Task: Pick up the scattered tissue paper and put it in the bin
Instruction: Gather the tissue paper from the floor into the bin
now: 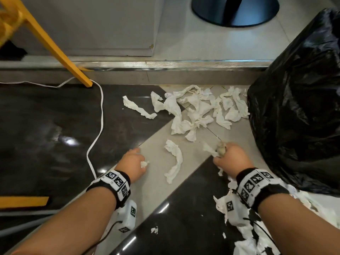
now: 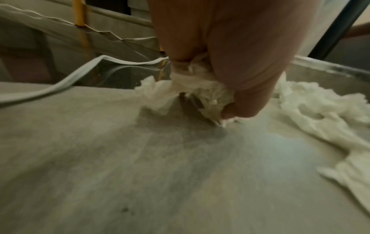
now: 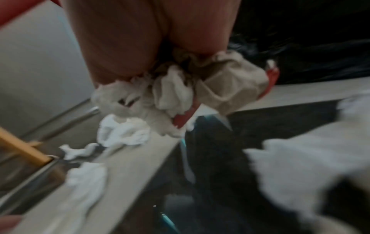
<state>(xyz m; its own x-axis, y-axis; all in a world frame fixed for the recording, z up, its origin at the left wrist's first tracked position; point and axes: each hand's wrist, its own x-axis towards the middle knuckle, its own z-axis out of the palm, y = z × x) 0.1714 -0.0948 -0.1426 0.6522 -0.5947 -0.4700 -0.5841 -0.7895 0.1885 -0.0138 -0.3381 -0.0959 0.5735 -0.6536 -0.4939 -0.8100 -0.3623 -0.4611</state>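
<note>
1. The tissue paper [image 1: 197, 109] is white, thin and crumpled, torn into twisted strips and ragged scraps; the biggest tangle lies on the floor [image 1: 156, 188] at about 1 o'clock from the hands, across the seam of pale grey and glossy dark tiles.
2. A separate curved strip [image 1: 173, 161] lies on the grey tile between the two hands, touching neither.
3. A lone long strip [image 1: 138, 107] sits on the dark tile at 11 o'clock from the main tangle.
4. More shredded pieces [image 1: 244, 234] are spread on the dark tile under and behind the right wrist, at 5 o'clock in the head view.
5. The left hand [image 1: 133, 162] is clenched round a small wad [image 2: 192, 88] of tissue, its fingers [image 2: 240, 109] curled down close to the grey tile.
6. The right hand [image 1: 230, 158] grasps a bunched handful [image 3: 180, 95] of tissue, partly white and partly dull beige; something red shows within it, too blurred to identify.
7. The bin, lined with a shiny black bag [image 1: 298, 100], stands at 3 o'clock, just beside the main tangle and near the right hand.
8. A white cable [image 1: 99, 122] runs over the dark tile at 9 o'clock, passing a yellow leg [image 1: 55, 48] at 10 o'clock.
9. A metal threshold strip [image 1: 165, 64] crosses at 12 o'clock.
</note>
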